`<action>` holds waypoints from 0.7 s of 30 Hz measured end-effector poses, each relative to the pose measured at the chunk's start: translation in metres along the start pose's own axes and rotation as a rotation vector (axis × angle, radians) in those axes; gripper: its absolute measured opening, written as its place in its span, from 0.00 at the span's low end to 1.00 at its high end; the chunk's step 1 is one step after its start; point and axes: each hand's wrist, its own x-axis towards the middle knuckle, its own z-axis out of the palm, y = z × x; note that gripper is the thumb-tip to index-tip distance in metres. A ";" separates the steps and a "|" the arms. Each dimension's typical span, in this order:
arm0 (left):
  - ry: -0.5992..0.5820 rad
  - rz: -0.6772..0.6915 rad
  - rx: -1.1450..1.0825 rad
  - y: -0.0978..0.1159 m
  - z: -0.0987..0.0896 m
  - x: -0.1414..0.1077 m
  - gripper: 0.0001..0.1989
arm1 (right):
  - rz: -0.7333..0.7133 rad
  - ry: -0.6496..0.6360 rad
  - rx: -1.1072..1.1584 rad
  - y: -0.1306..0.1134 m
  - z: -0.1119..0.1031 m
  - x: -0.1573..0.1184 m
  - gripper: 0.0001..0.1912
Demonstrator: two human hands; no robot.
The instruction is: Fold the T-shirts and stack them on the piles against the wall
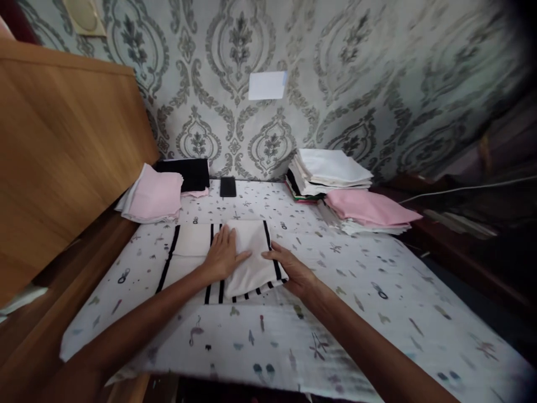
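Observation:
A white cloth with black stripes (249, 238) lies partly folded in front of me, its right part doubled over towards the left. My left hand (222, 254) rests on it with the fingers spread, near the fold's left edge. At the right edge, my right hand (291, 268) grips the folded cloth, thumb on top and the other fingers hidden beneath. Under and around the cloth is a white patterned sheet (268, 347).
Folded pink cloths (155, 193) and a black folded cloth (191, 173) lie at the back left, beside a small dark flat object (227, 187). White folded cloths (331, 168) and a pink one (369, 208) are piled at the back right. A wooden panel (75, 140) rises on the left.

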 end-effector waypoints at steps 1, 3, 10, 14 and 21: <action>-0.005 0.000 -0.071 -0.004 -0.004 -0.002 0.47 | -0.016 -0.012 -0.003 -0.003 0.007 0.000 0.28; -0.006 -0.023 -0.260 -0.013 -0.015 -0.005 0.45 | -0.035 -0.045 -0.013 -0.008 0.022 0.003 0.29; -0.074 -0.164 -1.147 -0.047 -0.071 -0.020 0.40 | -0.059 -0.178 -0.096 -0.001 0.096 0.038 0.35; -0.123 -0.326 -1.441 -0.073 -0.095 -0.029 0.41 | -0.064 -0.235 -0.330 0.021 0.138 0.061 0.37; 0.106 -0.453 -1.386 -0.117 -0.093 -0.036 0.12 | -0.126 -0.253 -0.610 0.053 0.174 0.080 0.37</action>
